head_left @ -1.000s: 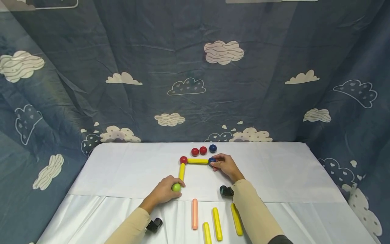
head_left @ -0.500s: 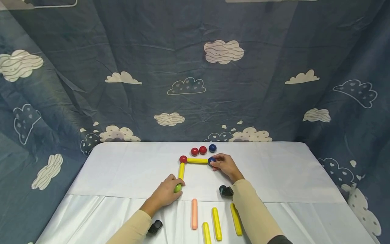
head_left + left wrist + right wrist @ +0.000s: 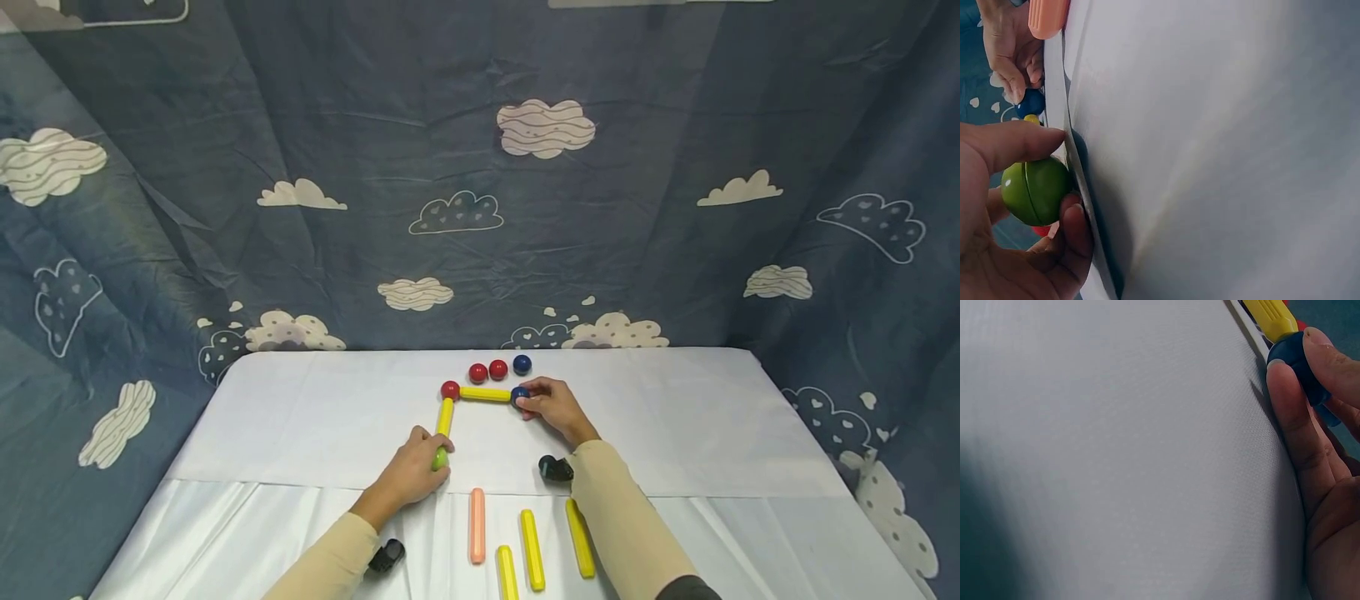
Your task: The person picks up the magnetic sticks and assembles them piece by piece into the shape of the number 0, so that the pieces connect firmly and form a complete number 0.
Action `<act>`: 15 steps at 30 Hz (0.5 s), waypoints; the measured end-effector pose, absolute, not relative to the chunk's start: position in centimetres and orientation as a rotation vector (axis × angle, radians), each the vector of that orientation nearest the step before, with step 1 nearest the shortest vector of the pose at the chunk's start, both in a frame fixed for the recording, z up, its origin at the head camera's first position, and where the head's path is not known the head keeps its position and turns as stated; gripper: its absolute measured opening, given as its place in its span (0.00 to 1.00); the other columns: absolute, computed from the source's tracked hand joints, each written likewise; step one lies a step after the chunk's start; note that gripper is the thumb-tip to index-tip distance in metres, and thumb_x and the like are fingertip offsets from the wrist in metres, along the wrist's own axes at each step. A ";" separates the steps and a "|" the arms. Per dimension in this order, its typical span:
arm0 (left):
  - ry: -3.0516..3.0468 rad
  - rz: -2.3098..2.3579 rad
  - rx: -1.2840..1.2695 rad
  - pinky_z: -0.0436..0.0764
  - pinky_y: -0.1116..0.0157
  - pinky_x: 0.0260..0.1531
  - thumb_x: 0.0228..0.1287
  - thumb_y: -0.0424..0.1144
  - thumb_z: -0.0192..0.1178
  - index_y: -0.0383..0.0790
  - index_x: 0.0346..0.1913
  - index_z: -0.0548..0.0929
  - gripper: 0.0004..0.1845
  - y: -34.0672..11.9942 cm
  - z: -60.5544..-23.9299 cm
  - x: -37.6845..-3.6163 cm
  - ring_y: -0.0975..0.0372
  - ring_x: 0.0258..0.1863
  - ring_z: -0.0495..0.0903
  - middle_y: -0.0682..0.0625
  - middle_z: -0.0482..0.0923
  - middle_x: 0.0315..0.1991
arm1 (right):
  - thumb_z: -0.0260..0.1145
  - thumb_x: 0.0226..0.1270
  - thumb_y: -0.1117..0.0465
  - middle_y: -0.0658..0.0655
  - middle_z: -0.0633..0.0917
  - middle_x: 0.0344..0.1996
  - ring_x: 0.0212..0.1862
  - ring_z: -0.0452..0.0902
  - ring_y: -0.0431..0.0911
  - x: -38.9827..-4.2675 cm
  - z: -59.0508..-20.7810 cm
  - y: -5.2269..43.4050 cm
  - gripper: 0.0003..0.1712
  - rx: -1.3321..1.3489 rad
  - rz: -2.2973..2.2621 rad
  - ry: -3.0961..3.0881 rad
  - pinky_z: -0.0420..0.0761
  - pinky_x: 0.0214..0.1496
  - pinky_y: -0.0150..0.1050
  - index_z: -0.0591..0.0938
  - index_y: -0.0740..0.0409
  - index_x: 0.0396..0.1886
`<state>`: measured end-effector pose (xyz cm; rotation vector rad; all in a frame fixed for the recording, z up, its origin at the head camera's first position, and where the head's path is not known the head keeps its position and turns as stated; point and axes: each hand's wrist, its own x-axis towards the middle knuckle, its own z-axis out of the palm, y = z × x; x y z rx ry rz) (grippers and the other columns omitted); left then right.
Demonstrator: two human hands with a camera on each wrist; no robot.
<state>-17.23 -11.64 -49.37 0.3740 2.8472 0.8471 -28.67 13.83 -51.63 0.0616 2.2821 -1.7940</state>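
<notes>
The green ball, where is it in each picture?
Head: green ball in the left hand, at the near end of a yellow stick.
Left wrist: green ball low left, pinched by fingers.
Right wrist: not in it.
Shared landmark: blue ball.

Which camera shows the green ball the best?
The left wrist view: the green ball fills the frame, pinched by the left hand. The head view shows only a sliver of it behind the fingers. The right wrist view does not show it.
</notes>
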 end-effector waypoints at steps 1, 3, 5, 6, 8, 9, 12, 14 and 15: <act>2.849 0.862 0.369 0.71 0.64 0.30 0.59 0.36 0.65 0.44 0.48 0.79 0.14 -11.7 -49.4 -17.2 0.61 0.30 0.69 0.45 0.66 0.42 | 0.69 0.60 0.70 0.64 0.79 0.41 0.29 0.79 0.44 -28.7 -51.7 13.8 0.20 0.059 -1.794 2.281 0.82 0.36 0.35 0.78 0.70 0.53; 2.851 0.893 0.356 0.71 0.64 0.31 0.58 0.35 0.65 0.44 0.47 0.78 0.14 -11.7 -49.6 -17.3 0.60 0.31 0.68 0.46 0.66 0.41 | 0.69 0.60 0.70 0.63 0.79 0.41 0.28 0.79 0.44 -28.8 -51.7 13.8 0.20 0.064 -1.790 2.280 0.82 0.35 0.35 0.78 0.69 0.53; 2.852 0.929 0.346 0.70 0.64 0.32 0.57 0.34 0.66 0.45 0.46 0.78 0.14 -11.7 -49.7 -17.3 0.60 0.32 0.68 0.46 0.66 0.40 | 0.69 0.60 0.70 0.63 0.79 0.41 0.29 0.79 0.44 -28.8 -51.6 13.8 0.20 0.069 -1.788 2.281 0.82 0.35 0.35 0.78 0.69 0.53; 2.857 0.941 0.341 0.70 0.64 0.32 0.56 0.33 0.66 0.46 0.45 0.77 0.14 -11.7 -49.7 -17.3 0.60 0.32 0.68 0.46 0.66 0.39 | 0.69 0.60 0.70 0.63 0.79 0.41 0.29 0.79 0.44 -28.8 -51.5 13.8 0.20 0.067 -1.784 2.286 0.82 0.35 0.35 0.78 0.69 0.53; 2.864 0.973 0.323 0.70 0.63 0.32 0.54 0.32 0.66 0.46 0.45 0.76 0.15 -11.6 -49.8 -17.3 0.60 0.32 0.68 0.46 0.65 0.39 | 0.69 0.60 0.70 0.63 0.79 0.41 0.29 0.79 0.44 -28.7 -51.4 13.8 0.20 0.070 -1.781 2.287 0.82 0.35 0.35 0.78 0.69 0.53; 2.865 0.988 0.308 0.70 0.63 0.32 0.54 0.31 0.66 0.46 0.45 0.76 0.16 -11.5 -49.8 -17.3 0.60 0.32 0.68 0.47 0.65 0.39 | 0.69 0.60 0.70 0.63 0.79 0.41 0.29 0.79 0.44 -28.7 -51.4 13.8 0.20 0.077 -1.779 2.289 0.82 0.35 0.35 0.78 0.69 0.53; 2.868 1.030 0.265 0.71 0.63 0.33 0.52 0.30 0.67 0.47 0.44 0.75 0.18 -11.4 -49.9 -17.5 0.60 0.33 0.68 0.47 0.64 0.40 | 0.69 0.60 0.70 0.63 0.79 0.41 0.29 0.79 0.43 -28.5 -51.3 13.8 0.20 0.090 -1.765 2.294 0.82 0.35 0.35 0.78 0.69 0.53; 2.866 1.050 0.243 0.71 0.62 0.33 0.52 0.30 0.68 0.47 0.44 0.75 0.18 -11.3 -49.9 -17.5 0.59 0.34 0.68 0.47 0.64 0.40 | 0.69 0.60 0.70 0.63 0.79 0.42 0.29 0.79 0.43 -28.5 -51.3 13.8 0.20 0.091 -1.763 2.290 0.82 0.35 0.34 0.78 0.69 0.53; 2.862 1.052 0.234 0.71 0.62 0.34 0.52 0.31 0.69 0.47 0.44 0.75 0.18 -11.3 -49.9 -17.5 0.59 0.34 0.69 0.47 0.64 0.40 | 0.69 0.60 0.70 0.63 0.79 0.42 0.29 0.79 0.43 -28.5 -51.3 13.7 0.20 0.088 -1.762 2.288 0.82 0.36 0.34 0.78 0.69 0.53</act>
